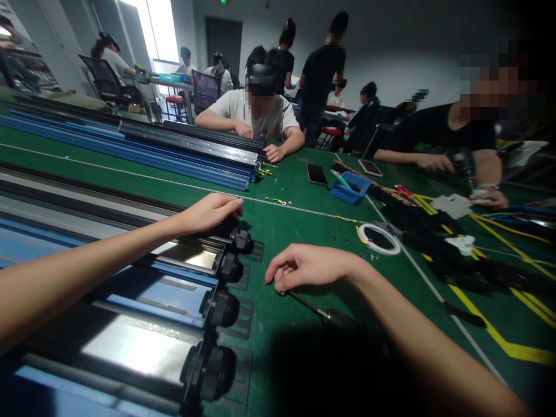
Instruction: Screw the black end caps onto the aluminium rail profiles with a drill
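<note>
Grey-walled workroom (408, 52) held a green table and a row of long bars

With twelve o'clock at the far side of the view, the green table (299, 229) spread beneath both hands and away toward three o'clock. Largest upon it was the near row of long bars (143, 347), blue, silver and black, lying from seven to nine o'clock with their ends toward the middle. Another stack of bars (182, 165) lay at ten. One co-worker in a white shirt (271, 113) leaned over the table at twelve; another in black (434, 133) bent forward at two, a hand around a dark tool (464, 165).

At five o'clock the right hand (308, 266) hung loosely half-curled, thumb near the fingertips. A tool with a slim metal shaft (309, 304) ran from those fingertips toward five; whether they pinched it could not be told. At nine the left hand (212, 211), palm down and fingers bent, was over the end of the row's farthest bar; its grip, if any, was hidden.

Smaller things followed: a blue tray (350, 188) between two and three, a white ring (397, 243) between three and four, a phone (317, 174) at two, and round black fittings (225, 308) capping the bar ends at seven.
</note>
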Tool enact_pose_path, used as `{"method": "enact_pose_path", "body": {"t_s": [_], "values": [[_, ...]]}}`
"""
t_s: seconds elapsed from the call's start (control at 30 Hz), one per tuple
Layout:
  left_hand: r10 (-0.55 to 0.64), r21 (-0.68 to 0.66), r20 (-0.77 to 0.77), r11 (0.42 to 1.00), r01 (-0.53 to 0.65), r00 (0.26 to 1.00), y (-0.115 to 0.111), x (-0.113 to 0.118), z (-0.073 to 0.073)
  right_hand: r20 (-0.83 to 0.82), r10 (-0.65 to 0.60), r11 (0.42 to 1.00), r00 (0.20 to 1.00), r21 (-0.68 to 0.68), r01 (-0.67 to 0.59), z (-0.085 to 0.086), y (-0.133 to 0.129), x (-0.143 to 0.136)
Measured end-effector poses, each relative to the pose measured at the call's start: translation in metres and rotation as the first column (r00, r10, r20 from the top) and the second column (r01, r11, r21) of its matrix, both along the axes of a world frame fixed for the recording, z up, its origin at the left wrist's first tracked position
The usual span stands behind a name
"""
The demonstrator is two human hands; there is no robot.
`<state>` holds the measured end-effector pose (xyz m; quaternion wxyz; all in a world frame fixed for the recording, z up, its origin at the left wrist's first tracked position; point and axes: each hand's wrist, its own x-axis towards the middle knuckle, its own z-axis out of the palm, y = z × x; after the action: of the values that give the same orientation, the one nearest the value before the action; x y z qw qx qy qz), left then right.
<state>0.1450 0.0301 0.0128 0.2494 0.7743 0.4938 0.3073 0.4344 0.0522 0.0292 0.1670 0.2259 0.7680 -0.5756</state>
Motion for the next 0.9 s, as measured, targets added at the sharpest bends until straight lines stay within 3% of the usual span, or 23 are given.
{"method": "enact_pose_path", "body": {"t_s": [0.5,0.9], "values": [[0.005,0.001,-0.017,1.0,-0.005,1.0,-0.001,0.0,0.0006,0.023,0.089,0.987,0.996,0.132,-0.091,0.0056,0.0015,0.0001],[-0.002,-0.005,-0.019,1.0,0.002,1.0,-0.0028,0.0006,0.0029,0.033,0.082,0.982,0.996,0.168,-0.087,0.0067,0.0014,0.0029]]}}
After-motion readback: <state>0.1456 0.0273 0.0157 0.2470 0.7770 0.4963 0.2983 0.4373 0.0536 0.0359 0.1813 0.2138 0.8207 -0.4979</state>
